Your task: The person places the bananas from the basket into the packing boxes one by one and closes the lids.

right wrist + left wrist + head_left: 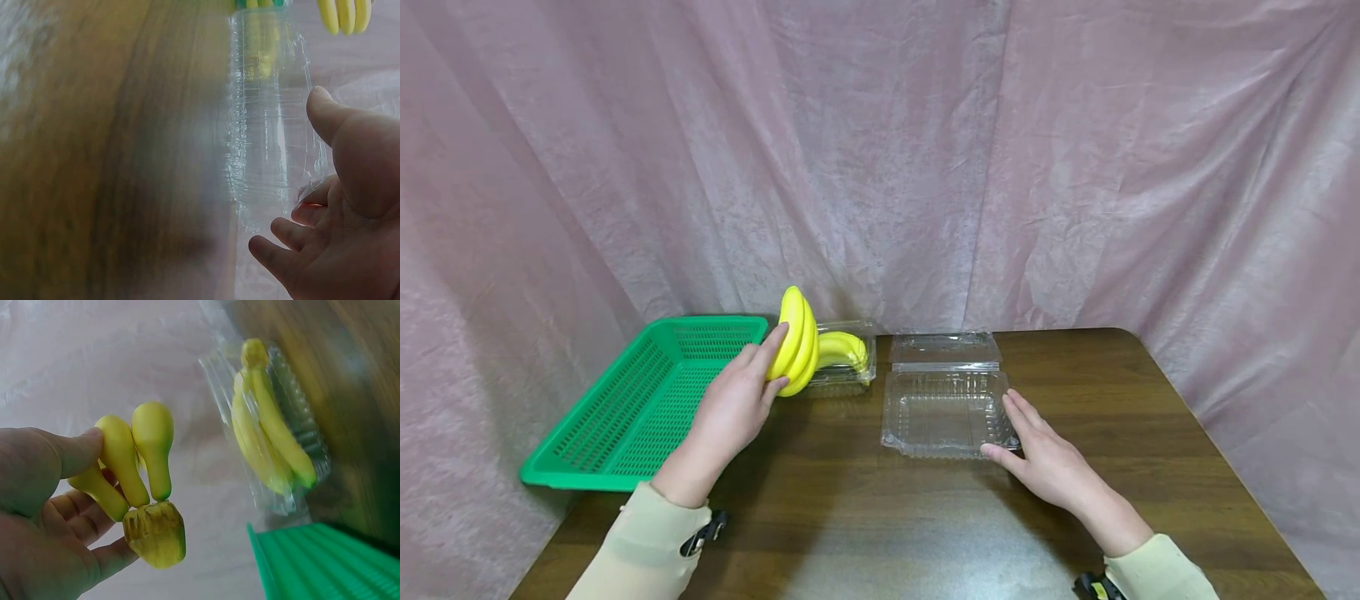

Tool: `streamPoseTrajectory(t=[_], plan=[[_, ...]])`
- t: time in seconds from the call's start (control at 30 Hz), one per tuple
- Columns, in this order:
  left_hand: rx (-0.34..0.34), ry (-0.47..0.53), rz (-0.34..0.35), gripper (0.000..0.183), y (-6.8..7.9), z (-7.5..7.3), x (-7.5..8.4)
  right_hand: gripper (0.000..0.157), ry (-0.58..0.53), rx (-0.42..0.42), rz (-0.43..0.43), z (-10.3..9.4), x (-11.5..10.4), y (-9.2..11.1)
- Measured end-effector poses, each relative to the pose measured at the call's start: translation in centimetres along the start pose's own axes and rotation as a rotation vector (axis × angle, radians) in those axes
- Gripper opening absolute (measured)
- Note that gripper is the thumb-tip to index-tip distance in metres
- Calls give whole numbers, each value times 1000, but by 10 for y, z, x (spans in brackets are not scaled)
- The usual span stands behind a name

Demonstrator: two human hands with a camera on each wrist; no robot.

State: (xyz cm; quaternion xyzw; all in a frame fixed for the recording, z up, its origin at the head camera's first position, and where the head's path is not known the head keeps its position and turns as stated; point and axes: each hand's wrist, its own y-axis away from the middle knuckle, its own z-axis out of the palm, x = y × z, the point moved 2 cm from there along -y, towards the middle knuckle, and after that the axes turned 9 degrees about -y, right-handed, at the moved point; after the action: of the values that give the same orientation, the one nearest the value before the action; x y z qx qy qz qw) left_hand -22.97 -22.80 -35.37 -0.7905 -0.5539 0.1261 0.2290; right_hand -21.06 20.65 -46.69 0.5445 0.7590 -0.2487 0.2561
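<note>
Sleeves: two pale sleeves are seen nearest, with a dark wrist device worn at each cuff, and the brown wooden surface is spread out ahead.
Right hand: the right hand is laid against the open clear container, fingers straight and apart, nothing gripped; the container's right side is touched at its near end.
Open container: the tray is set down flat, its wider way apparently turned left to right, and its lid is folded back on the far side.
Left hand: and over here, the yellow banana bunch is gripped by the left hand, thumb set on one side and fingers on the other.
Banana bunch: it is held up, left of the open container and slightly farther off; its long axis is pointed up the head view, roughly across the container's wider way.
Key line: the coming move is judged to turn on this: the bunch is reached only by the left hand, while the container, off to its right, is neighboured by the right.
Green basket: the basket is partly covered by the left hand and forearm.
Second container: another clear container is placed just beyond the held bunch, with bananas enclosed; whether it is latched cannot be told.
Backdrop: a pinkish curtain is hung behind everything.
</note>
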Motion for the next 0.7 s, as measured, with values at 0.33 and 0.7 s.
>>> streamPoseTrajectory(t=[0.33, 0.7], plan=[[-15, 24, 52, 87, -7, 14, 20, 99, 6, 4, 0, 0, 1, 0], [15, 61, 131, 86, -11, 28, 42, 98, 7, 6, 2, 1, 2, -1]])
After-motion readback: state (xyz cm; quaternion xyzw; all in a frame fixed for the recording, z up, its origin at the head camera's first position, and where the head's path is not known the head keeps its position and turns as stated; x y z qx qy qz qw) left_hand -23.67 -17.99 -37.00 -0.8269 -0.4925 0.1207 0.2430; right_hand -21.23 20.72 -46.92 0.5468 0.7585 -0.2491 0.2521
